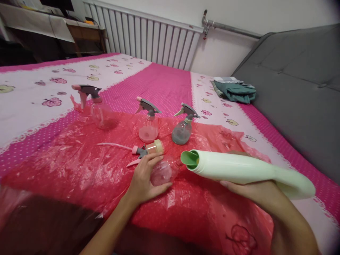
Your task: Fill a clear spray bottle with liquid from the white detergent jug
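Note:
My left hand (145, 179) is wrapped round a clear pinkish bottle (162, 173) with no spray head on it. The bottle leans to the right, its neck close to the mouth of a long pale green container (233, 166). My right hand (245, 191) grips that container from below and holds it almost level, its green lip towards the bottle; I cannot tell whether the two touch. Beyond my left hand lies a loose pink and grey spray head (139, 151) with a thin tube. Beside it is a small jar with a yellowish lid (158, 146).
Red plastic sheeting (111, 177) covers part of a pink and white bed. On it stand a clear spray bottle (99, 113), a pink one (148, 131) and a grey-green one (182, 131). Folded clothes (235, 91) lie near the grey headboard (297, 67). A radiator (148, 35) lines the wall.

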A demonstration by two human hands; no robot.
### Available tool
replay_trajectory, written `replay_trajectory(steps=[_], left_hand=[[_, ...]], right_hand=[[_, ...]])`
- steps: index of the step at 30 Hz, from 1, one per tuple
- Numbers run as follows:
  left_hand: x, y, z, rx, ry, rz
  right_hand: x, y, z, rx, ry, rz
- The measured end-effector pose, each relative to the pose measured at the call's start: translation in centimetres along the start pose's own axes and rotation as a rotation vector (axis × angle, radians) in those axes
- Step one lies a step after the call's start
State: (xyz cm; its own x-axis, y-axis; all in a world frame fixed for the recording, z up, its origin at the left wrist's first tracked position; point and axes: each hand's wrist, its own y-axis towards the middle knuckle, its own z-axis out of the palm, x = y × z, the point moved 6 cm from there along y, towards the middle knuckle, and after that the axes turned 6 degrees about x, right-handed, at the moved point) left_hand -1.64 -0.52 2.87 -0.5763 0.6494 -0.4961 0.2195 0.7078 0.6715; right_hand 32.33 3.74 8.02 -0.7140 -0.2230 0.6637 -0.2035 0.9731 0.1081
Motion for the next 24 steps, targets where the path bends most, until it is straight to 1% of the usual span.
replay_trajectory(steps=[8, 14, 24], left_hand=[[0.16, -0.12, 0.02, -0.009, 0.001, 0.001], [0.05, -0.05, -0.01, -0.012, -0.009, 0.002], [0.18, -0.18, 0.05, -0.004, -0.007, -0.001]], right_hand=[[0.58, 0.14, -0.03, -0.002, -0.015, -0.034], [0.33, 0.09, 0.04, 0.012, -0.004, -0.004], [0.23, 0.05, 0.07, 0.022, 0.005, 0.001]])
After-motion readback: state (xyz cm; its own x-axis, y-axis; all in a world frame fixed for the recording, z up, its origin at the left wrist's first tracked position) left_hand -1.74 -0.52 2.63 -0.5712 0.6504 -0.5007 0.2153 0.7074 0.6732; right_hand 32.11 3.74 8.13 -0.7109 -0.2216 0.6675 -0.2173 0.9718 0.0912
